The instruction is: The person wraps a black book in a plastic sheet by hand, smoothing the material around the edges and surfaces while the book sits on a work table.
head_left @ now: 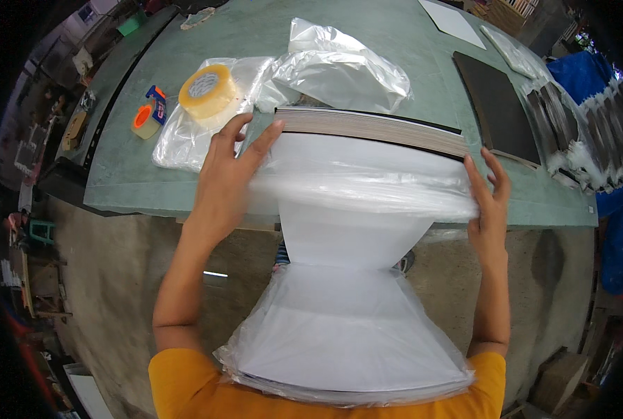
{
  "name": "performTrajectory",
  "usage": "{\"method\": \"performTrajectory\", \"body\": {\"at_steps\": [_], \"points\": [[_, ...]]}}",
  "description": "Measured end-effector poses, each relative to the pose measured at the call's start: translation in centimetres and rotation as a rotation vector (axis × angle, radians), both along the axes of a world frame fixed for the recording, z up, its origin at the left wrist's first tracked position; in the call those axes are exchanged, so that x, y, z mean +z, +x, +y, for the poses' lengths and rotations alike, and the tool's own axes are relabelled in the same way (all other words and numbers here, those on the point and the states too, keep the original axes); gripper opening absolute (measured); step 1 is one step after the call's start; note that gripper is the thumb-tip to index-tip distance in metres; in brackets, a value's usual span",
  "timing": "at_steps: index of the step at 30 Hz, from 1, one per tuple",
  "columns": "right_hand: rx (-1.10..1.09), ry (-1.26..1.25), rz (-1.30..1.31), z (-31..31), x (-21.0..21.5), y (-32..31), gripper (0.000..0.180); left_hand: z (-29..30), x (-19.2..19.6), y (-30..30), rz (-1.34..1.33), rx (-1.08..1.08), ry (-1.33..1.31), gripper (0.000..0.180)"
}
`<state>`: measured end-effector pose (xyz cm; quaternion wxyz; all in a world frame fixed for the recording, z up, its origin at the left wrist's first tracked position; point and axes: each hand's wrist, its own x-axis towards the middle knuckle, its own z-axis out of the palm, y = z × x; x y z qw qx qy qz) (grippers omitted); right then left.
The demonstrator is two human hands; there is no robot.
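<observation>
A thick stack of thin boards (367, 129), with greyish layered edges and black outer sheets, rests on the near part of the table. Clear plastic wrap (367, 187) lies bunched across its white near face. My left hand (225, 164) grips the stack's left end, thumb at the corner and fingers bent outside it. At the opposite end, my right hand (489, 192) presses its fingers against the corner and the plastic. Below, a white sheet-like piece (353, 307) in clear plastic reaches from the table edge to my body; how it joins the stack is unclear.
On the green table (234, 35), a wide tape roll (206, 92) sits on folded clear bags (175, 143), beside an orange-and-blue tape dispenser (149, 115). Crumpled plastic (346, 66) lies behind the stack. A dark flat board (496, 108) and plastic-wrapped bundles (577, 129) are at right.
</observation>
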<state>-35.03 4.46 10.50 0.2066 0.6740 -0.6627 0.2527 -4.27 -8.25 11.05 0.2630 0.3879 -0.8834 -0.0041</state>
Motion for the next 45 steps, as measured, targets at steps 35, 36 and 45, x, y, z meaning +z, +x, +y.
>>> {"method": "performTrajectory", "body": {"at_steps": [35, 36, 45], "points": [[0.868, 1.475, -0.83, 8.4, -19.6, 7.8, 0.052, 10.2, -23.2, 5.5, -0.127, -0.584, 1.206, 0.039], [0.758, 1.468, -0.767, 8.2, -20.2, 7.5, 0.054, 9.0, -23.2, 6.2, -0.165, -0.517, 1.093, 0.038], [0.58, 1.359, -0.659, 7.7, -22.7, 7.7, 0.054, -10.4, -1.3, -0.5, 0.403, -0.002, 0.323, 0.013]]}}
